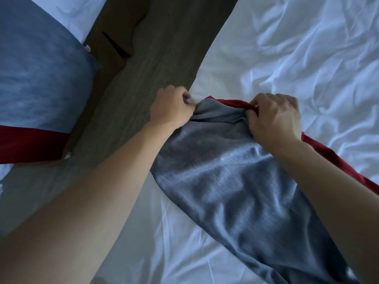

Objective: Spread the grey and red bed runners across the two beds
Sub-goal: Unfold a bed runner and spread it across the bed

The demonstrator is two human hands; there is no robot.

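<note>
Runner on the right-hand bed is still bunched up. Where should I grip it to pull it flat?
Grip the bed runner at its bunched short end, one corner per hand, coming from the aisle side. The left hand pinches the grey corner; the right hand holds the red-edged corner. Gathered folds run between them, so pulling the corners apart should probably flatten them.

Both hands [171,107] [274,115] clenched, arms outstretched

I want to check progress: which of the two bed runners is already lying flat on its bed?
The left runner, lying smooth on the left bed. The right runner is bunched at its end, gripped by the left hand and right hand.
</note>
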